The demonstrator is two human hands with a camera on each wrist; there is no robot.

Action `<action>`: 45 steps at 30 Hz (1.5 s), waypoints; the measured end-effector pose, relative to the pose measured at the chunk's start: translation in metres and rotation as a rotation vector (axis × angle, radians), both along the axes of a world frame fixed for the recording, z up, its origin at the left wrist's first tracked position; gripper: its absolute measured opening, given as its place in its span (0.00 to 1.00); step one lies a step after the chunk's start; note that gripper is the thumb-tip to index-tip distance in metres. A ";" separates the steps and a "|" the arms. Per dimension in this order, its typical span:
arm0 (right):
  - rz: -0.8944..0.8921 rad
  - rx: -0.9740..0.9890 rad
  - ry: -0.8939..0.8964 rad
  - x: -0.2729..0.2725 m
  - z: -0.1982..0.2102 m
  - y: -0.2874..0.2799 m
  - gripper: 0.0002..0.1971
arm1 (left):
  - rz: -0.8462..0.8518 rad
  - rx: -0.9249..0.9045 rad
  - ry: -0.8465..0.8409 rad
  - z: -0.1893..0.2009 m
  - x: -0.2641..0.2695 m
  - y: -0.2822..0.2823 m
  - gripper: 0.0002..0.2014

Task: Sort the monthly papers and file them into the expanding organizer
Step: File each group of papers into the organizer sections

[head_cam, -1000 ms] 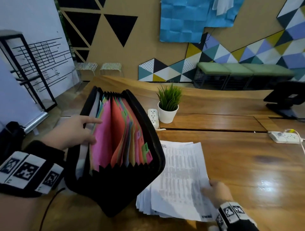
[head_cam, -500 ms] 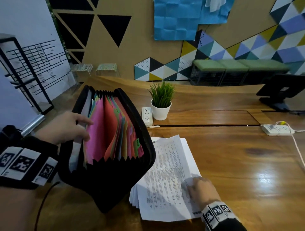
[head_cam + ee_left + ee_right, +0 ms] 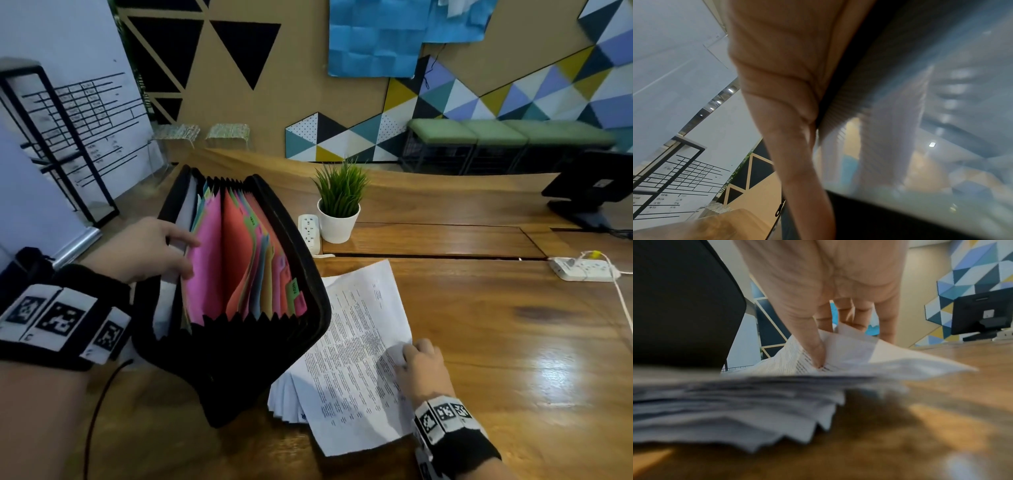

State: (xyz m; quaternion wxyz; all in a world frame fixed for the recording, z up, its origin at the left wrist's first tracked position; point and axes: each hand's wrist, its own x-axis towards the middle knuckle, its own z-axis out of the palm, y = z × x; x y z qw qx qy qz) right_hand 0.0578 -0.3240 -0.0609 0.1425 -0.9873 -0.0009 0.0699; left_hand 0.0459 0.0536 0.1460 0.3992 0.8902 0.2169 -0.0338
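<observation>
A black expanding organizer [image 3: 239, 359] stands open on the wooden table, its coloured tabbed dividers [image 3: 236, 260] fanned out. My left hand [image 3: 150, 250] grips its near left wall, fingers reaching into the front pocket by the pink divider. In the left wrist view the left hand [image 3: 789, 113] lies against the organizer's wall [image 3: 900, 113]. To the right of the organizer lies a stack of printed white papers [image 3: 294, 401]. My right hand [image 3: 419, 363] pinches the right edge of the top sheet [image 3: 359, 342], which is lifted and turned. The right wrist view shows the thumb [image 3: 813, 350] pressing the sheet [image 3: 890, 360] against the fingers.
A small potted plant [image 3: 339, 202] and a white power strip [image 3: 310, 233] stand behind the organizer. Another power strip [image 3: 582, 269] with a cable lies at the right. A black monitor [image 3: 592, 185] is at the far right. Bare wood [image 3: 513, 342] extends right of the papers.
My right hand has slid up the right edge of the top sheet and pinched it, lifting and rotating the sheet off the stack. My left hand stays on the organizer.
</observation>
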 end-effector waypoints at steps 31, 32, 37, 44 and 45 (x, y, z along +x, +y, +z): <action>-0.371 0.057 0.352 0.030 0.022 -0.030 0.13 | -0.016 -0.018 0.005 -0.001 -0.004 0.014 0.23; -0.379 0.074 0.343 0.031 0.022 -0.032 0.14 | -0.025 0.001 0.010 -0.001 -0.005 0.014 0.23; -0.439 0.065 0.369 0.024 0.014 -0.025 0.31 | -0.047 0.003 0.020 -0.001 -0.004 0.015 0.24; -0.437 0.150 0.346 0.017 0.012 -0.026 0.20 | -0.071 0.032 -0.008 -0.003 0.001 0.012 0.24; -0.384 0.171 0.312 0.017 0.015 -0.032 0.15 | -0.081 0.027 -0.011 -0.004 0.002 0.012 0.24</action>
